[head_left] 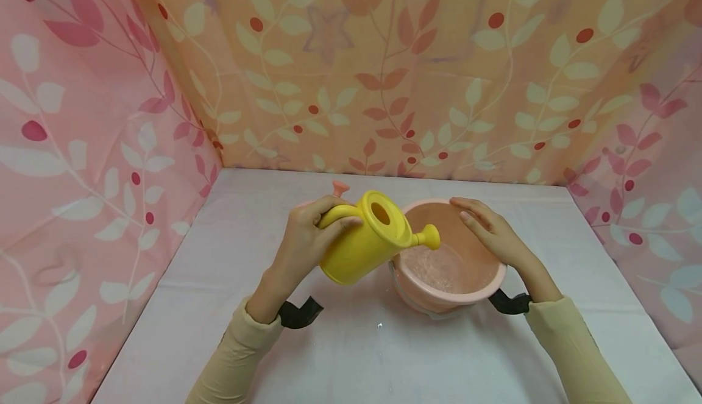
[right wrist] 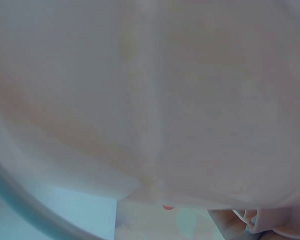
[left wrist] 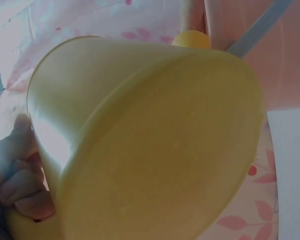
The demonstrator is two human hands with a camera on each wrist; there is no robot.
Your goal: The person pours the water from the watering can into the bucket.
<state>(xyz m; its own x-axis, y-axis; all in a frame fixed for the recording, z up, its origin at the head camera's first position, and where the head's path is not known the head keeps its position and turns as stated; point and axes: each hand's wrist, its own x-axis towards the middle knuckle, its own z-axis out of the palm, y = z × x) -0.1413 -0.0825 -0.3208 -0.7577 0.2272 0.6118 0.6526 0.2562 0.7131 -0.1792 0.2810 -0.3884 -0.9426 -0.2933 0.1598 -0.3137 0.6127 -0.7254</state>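
My left hand [head_left: 323,224] grips the handle of a yellow watering can [head_left: 356,251], held above the table and tilted right. Its spout's rose [head_left: 430,237] is over the left part of a pink bucket [head_left: 446,297]. Rippled water lies in the bucket's bottom. My right hand [head_left: 490,233] holds the bucket's far right rim, thumb on the inner side. In the left wrist view the can's base [left wrist: 170,150] fills the middle, with curled fingers [left wrist: 25,190] at its lower left. The bucket's outer wall [right wrist: 205,115] fills most of the right wrist view.
Behind the left hand, a pink spout [head_left: 340,188] shows, its body mostly hidden. Small water drops [head_left: 379,325] lie on the white tabletop [head_left: 439,361]. A pale bail handle [head_left: 439,316] hangs on the bucket's near side. Leaf-patterned curtains [head_left: 384,75] enclose the back and sides.
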